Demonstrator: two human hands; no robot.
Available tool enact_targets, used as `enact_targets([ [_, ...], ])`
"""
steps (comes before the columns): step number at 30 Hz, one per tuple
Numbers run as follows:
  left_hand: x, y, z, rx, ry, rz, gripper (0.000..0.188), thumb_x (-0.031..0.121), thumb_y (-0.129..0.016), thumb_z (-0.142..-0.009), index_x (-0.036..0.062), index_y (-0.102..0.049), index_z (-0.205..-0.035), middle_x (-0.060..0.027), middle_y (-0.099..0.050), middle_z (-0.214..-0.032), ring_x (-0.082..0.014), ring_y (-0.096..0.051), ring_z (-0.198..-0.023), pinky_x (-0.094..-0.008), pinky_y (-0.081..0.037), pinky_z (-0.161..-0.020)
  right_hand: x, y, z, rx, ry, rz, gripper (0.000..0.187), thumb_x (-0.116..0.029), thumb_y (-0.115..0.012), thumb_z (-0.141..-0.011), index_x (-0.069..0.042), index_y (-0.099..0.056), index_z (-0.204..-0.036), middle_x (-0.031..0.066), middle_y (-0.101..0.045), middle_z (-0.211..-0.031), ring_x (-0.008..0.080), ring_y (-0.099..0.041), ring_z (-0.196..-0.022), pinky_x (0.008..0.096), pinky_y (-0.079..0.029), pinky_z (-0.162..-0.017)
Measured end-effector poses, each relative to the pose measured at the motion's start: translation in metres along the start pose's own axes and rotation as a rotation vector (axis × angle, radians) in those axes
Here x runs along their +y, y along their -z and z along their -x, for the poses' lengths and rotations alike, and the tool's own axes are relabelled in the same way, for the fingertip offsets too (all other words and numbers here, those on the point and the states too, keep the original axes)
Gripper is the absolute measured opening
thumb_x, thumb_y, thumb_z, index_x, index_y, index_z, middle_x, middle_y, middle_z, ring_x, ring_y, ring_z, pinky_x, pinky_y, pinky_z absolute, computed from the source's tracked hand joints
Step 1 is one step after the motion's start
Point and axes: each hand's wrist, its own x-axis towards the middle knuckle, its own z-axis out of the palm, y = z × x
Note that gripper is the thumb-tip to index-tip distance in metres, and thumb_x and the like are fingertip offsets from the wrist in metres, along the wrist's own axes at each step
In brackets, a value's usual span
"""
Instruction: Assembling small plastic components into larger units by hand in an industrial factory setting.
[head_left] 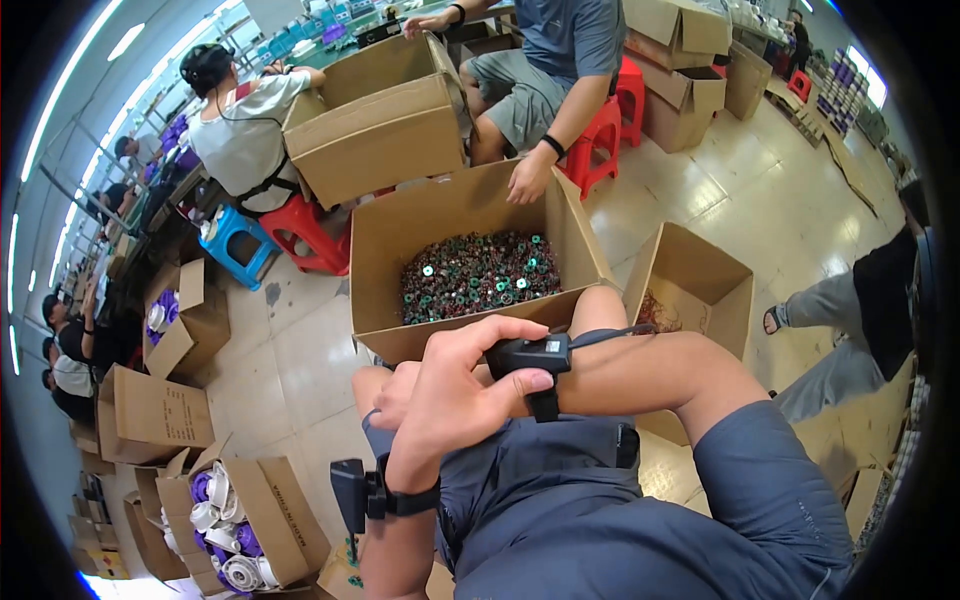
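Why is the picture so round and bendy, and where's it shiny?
Head view: the fisheye lens bends the rows of ceiling lights, and the corners are black; head view: glare whitens patches of floor; head view: the left hand and black wrist device look fairly sharp.

Bright tube lights [127, 41] shine overhead; glare gleams on the tiled floor [700, 185]. My left hand [450, 390] looks sharp; fisheye edges bend into blackness.
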Motion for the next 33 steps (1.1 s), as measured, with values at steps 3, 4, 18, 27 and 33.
enact_targets([
  [3, 0.013, -0.004, 0.013, 0.097, -0.225, -0.148, 0.044, 0.005, -0.084, -0.073, 0.0007, -0.067, -0.112, -0.0136, -0.072, -0.099, -0.0252, -0.070, -0.092, -0.0348, -0.054, -0.085, -0.006, -0.003, -0.001, -0.015, -0.005, -0.120, 0.013, -0.017, -0.068, -0.082, -0.009, -0.066, -0.092, 0.0137, -0.061, -0.085, 0.0322, -0.061, -0.075, 0.0433, -0.052, -0.064],
  [4, 0.015, -0.005, 0.019, 0.101, -0.222, -0.150, 0.044, 0.005, -0.084, -0.073, 0.0007, -0.067, -0.112, -0.0136, -0.072, -0.099, -0.0252, -0.070, -0.092, -0.0348, -0.054, -0.085, -0.010, -0.006, 0.001, -0.021, -0.005, -0.159, 0.013, -0.017, -0.068, -0.082, -0.009, -0.066, -0.091, 0.0141, -0.061, -0.085, 0.0328, -0.061, -0.075, 0.0440, -0.052, -0.064],
  [18, 0.007, 0.006, 0.037, 0.235, -0.337, -0.254, 0.062, 0.020, -0.082, -0.080, -0.0017, -0.053, -0.131, -0.0188, -0.068, -0.118, -0.0265, -0.065, -0.115, -0.0415, -0.048, -0.101, -0.001, -0.039, -0.116, 0.021, 0.104, -0.071, 0.014, -0.008, -0.069, -0.078, -0.004, -0.066, -0.091, 0.0163, -0.066, -0.093, 0.0291, -0.065, -0.086, 0.0408, -0.053, -0.070],
  [27, 0.020, 0.111, 0.070, 0.540, -0.156, 0.226, 0.038, 0.020, -0.060, -0.102, -0.0024, -0.051, -0.132, -0.0136, -0.072, -0.102, -0.0173, -0.069, -0.093, -0.0295, -0.054, -0.083, -0.012, -0.037, -0.110, 0.065, 0.169, -0.058, 0.012, -0.008, -0.067, -0.080, -0.006, -0.066, -0.091, 0.0171, -0.066, -0.084, 0.0320, -0.066, -0.077, 0.0423, -0.052, -0.066],
  [33, 0.040, 0.158, 0.091, 0.701, -0.167, 0.193, 0.034, 0.025, -0.062, -0.101, 0.0008, -0.058, -0.124, -0.0063, -0.068, -0.084, -0.0114, -0.063, -0.074, -0.0255, -0.049, -0.066, -0.062, -0.030, -0.124, 0.027, 0.020, -0.480, 0.025, -0.012, -0.068, -0.087, -0.002, -0.062, -0.109, 0.0109, -0.066, -0.088, 0.0233, -0.066, -0.079, 0.0353, -0.053, -0.071],
])
